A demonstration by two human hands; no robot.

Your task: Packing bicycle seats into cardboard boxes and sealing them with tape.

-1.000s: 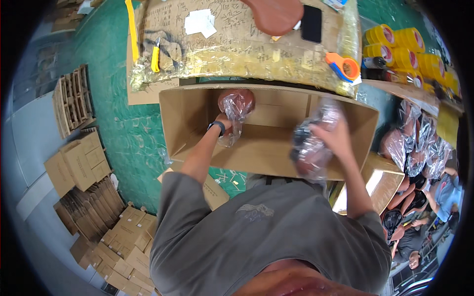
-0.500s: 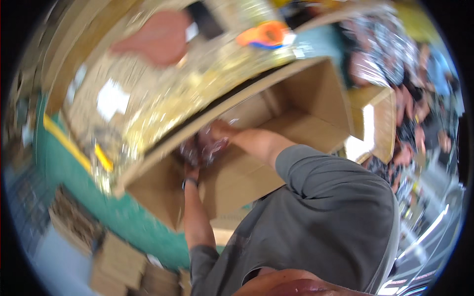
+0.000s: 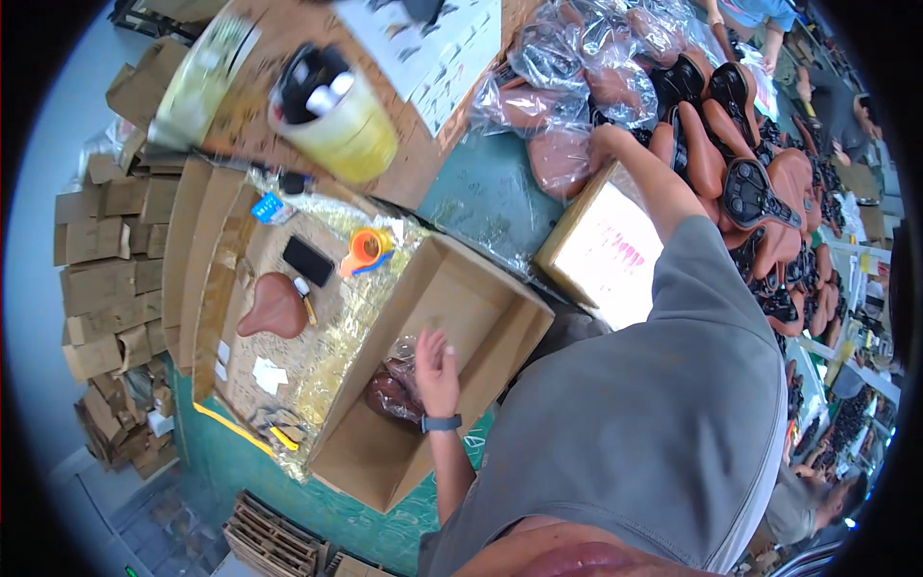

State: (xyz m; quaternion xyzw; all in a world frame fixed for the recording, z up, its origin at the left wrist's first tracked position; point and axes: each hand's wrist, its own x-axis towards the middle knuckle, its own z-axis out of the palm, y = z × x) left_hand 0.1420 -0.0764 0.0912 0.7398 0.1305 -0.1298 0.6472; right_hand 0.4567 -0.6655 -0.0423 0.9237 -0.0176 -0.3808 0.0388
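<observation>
Inside the long open cardboard box (image 3: 471, 279) a brown bicycle saddle (image 3: 392, 396) in clear plastic lies at the end nearer my left arm. Over it hovers my left hand (image 3: 437, 373), fingers apart and nothing in them, a dark band on the wrist. My right arm stretches across to the far right, where my right hand (image 3: 604, 142) meets the edge of a plastic-wrapped brown saddle (image 3: 560, 165). Its fingers are mostly hidden there. More bagged saddles (image 3: 615, 87) lie heaped beyond, with unwrapped brown saddles (image 3: 707, 154) to their right.
Left of the box, a taped cardboard surface holds a brown saddle (image 3: 275, 308), a phone (image 3: 308, 262), an orange tape dispenser (image 3: 367, 248) and a yellow cutter (image 3: 285, 438). A bin (image 3: 356, 144) stands behind. A white-topped carton (image 3: 611, 255) sits right of the box. Another person's arm (image 3: 772, 43) shows far right.
Both hands were down in the box on a plastic-wrapped saddle. The saddle now rests there, my left hand has come off it, and my right hand has swung out to the heap. The view has turned.
</observation>
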